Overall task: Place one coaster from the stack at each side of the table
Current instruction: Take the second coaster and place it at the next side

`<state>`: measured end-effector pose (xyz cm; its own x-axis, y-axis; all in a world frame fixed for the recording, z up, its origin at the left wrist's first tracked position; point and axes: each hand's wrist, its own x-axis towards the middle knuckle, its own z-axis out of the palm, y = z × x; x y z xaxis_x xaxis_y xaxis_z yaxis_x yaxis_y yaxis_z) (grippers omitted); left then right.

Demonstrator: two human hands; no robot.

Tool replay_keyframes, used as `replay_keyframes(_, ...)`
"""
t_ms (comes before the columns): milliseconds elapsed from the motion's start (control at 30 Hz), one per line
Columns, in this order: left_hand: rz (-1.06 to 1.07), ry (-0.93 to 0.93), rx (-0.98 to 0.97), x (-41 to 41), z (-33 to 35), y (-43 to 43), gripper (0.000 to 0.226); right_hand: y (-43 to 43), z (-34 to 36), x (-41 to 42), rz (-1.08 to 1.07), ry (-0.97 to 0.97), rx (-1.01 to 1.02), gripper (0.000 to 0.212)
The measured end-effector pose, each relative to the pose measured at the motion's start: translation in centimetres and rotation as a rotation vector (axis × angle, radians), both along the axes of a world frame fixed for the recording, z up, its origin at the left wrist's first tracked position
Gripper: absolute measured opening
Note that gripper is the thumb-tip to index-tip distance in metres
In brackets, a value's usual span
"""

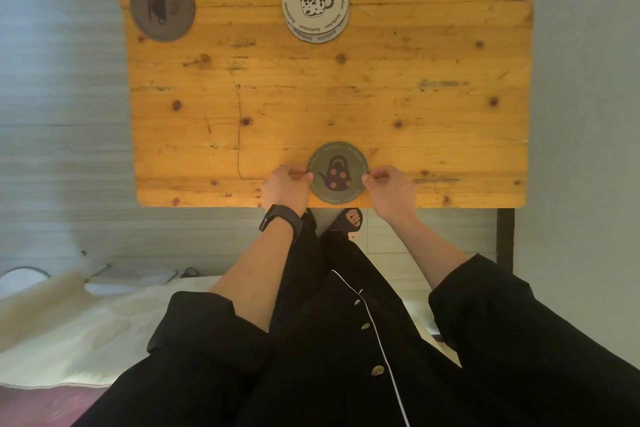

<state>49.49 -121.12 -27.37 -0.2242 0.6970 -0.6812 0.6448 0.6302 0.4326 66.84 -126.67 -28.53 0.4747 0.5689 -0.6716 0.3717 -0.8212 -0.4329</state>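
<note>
A green coaster [336,172] with a teapot picture lies flat at the near edge of the wooden table [433,108]. My left hand [285,184] pinches its left rim and my right hand [389,189] pinches its right rim. At the far middle of the table sits the stack of coasters [316,4], its top one white with a mug drawing. A grey-brown coaster [162,7] with a dark cup picture lies flat near the far left edge.
A black table leg [505,239] stands at the near right. My sandalled foot [351,218] shows under the near edge. A pale bed with cloth and a white bowl [24,279] lies to my lower left.
</note>
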Motion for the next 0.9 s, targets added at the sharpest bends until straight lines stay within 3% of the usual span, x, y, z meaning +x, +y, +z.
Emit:
replay_keyframes(433, 0.014, -0.019, 0.056, 0.2, -0.8, -0.5, 0.016, 0.0, -0.4, -0.2, 0.053, -0.052, 0.018, 0.013)
replay_keyframes(900, 0.06, -0.031, 0.054, -0.2, -0.9, 0.2, 0.019, 0.4, -0.4, -0.9, -0.038, -0.039, -0.015, 0.013)
